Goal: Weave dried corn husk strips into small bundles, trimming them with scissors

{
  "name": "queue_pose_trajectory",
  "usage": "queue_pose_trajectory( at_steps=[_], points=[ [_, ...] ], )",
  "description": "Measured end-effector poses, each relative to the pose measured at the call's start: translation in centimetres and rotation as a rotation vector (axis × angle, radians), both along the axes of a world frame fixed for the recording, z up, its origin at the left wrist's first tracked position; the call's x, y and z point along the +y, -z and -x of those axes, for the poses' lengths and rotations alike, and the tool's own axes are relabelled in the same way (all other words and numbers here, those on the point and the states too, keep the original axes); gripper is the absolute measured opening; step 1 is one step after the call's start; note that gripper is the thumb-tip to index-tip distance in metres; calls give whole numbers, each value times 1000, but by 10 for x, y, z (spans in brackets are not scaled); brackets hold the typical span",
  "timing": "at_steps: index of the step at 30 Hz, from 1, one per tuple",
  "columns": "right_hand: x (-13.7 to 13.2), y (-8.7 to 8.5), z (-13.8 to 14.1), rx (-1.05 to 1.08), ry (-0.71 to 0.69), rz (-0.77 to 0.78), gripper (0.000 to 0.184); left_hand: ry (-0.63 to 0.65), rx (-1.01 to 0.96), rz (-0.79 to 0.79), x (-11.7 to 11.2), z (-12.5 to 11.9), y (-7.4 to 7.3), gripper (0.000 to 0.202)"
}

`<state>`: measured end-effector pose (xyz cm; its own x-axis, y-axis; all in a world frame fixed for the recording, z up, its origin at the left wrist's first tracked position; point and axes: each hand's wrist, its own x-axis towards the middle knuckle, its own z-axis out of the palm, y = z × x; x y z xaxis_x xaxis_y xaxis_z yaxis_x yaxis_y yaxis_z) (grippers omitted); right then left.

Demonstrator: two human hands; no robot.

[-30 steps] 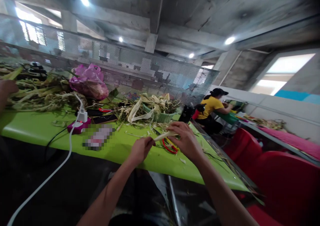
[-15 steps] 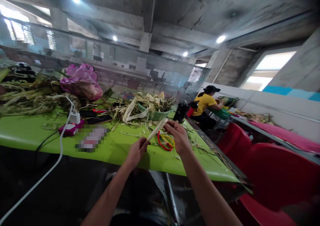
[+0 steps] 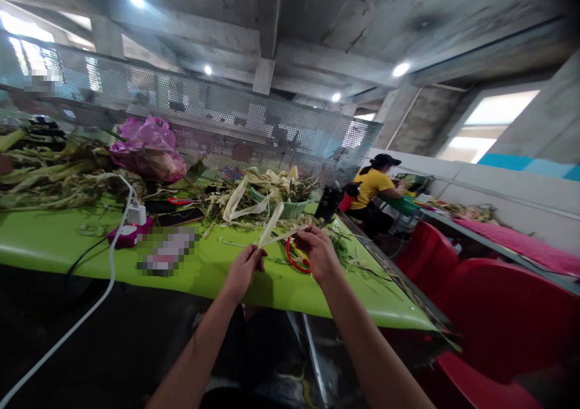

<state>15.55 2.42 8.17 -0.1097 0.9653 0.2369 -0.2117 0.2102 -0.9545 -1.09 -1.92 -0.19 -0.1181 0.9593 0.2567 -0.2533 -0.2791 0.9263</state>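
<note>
Between thumb and fingers of my left hand is the lower end of a pale corn husk, its broad part standing up. A narrow strip runs from that hand across to my right hand, which pinches its far end. Both hands are closed, held above the green tabletop. Just left of my right hand lies a red-handled tool, partly hidden behind it, with a bit of yellow showing. Behind the hands stands a green basket heaped with dry husks.
Husks pile up at the left beside a pink plastic bag. A white cable hangs over the table edge from a purple power block. A dark phone lies farther back. Red chairs and a seated person in yellow are at right.
The husk was one piece stretched between both hands; now a narrow strip splits away from its upright broad part. My right hand has moved slightly down, still pinching.
</note>
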Motion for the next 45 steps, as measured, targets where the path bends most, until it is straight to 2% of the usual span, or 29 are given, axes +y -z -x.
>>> queue_pose_trajectory(
  at_steps=[4,8,16,20,23,25,28,31,36,40,45],
  points=[
    [-12,4,4,43,-40,-40,8,-18,-123,0,2,0,0,32],
    [-26,7,6,73,-224,-71,5,-19,-211,-7,7,0,4,35],
    [-33,23,14,-145,-369,-71,9,-34,-501,93,11,0,10,45],
    [-33,29,18,-294,-431,-16,10,23,-537,78,8,1,10,44],
    [-31,27,17,-472,-436,-13,16,62,-462,59,5,0,9,41],
    [-27,22,16,-510,-326,-56,24,60,-401,42,5,-1,9,38],
    [-18,14,17,-401,-100,-131,30,53,-338,18,5,-4,11,37],
    [-9,8,21,-314,13,-165,35,51,-236,-8,6,-5,14,35],
    [0,4,28,-236,24,-127,43,32,14,-58,-1,-5,10,31],
    [3,3,32,-199,-7,-85,40,-6,158,-87,-5,-5,5,30],
    [1,2,38,-225,-32,-110,31,-86,235,-87,4,-10,13,28]
  ],
)
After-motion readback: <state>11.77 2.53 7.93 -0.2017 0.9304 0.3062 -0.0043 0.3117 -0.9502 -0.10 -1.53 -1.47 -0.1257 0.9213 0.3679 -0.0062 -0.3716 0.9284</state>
